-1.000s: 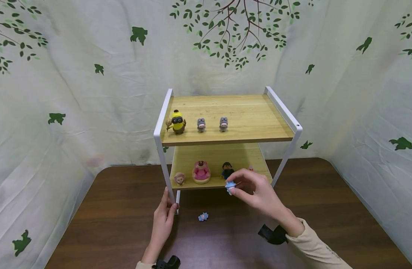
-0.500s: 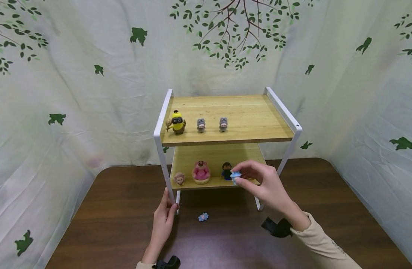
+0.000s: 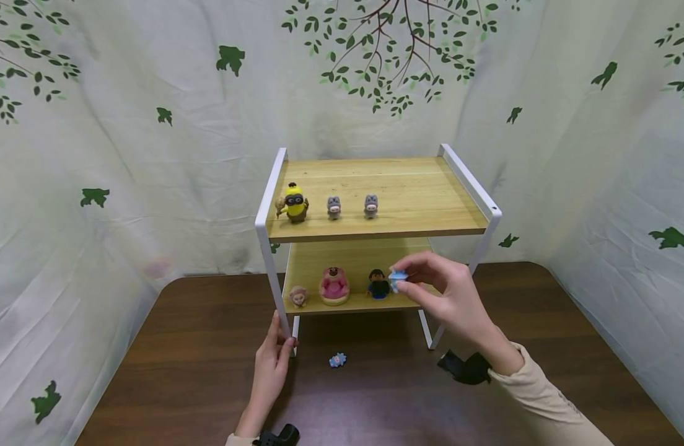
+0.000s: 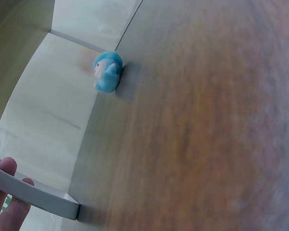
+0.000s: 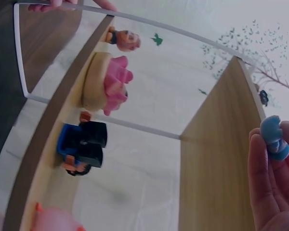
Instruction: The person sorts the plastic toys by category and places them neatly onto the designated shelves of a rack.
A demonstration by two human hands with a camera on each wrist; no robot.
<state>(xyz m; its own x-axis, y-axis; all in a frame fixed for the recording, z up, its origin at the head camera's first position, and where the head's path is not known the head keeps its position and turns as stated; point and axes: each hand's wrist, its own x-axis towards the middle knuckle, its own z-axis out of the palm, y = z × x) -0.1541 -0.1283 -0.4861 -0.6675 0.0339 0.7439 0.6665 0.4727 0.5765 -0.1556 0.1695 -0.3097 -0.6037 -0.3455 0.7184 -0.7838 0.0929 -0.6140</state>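
My right hand [image 3: 453, 300] pinches a small light-blue figurine [image 3: 398, 280] between thumb and fingertips, in front of the lower shelf. In the right wrist view the figurine [image 5: 274, 137] is apart from the boards. My left hand [image 3: 269, 371] holds the front left leg of the white-framed two-tier rack [image 3: 375, 234]; in the left wrist view its fingers [image 4: 8, 166] show at the white bar. Another light-blue figurine [image 3: 337, 360] lies on the table, below the rack's front edge. Beside the held figurine, a dark-haired figure in blue [image 3: 378, 285] sits on the lower shelf.
Also on the lower shelf are a pink bear [image 3: 334, 286], a small round-headed figure [image 3: 298, 296] and a pink figure [image 5: 58, 220]. Above stand a yellow goggled figure [image 3: 294, 203] and two grey figures [image 3: 371, 206]. A patterned cloth [image 3: 180, 155] surrounds the brown table [image 3: 208, 347].
My right hand has moved up and to the right with the blue figurine, uncovering the dark-haired figure. My left hand stays on the rack's leg.
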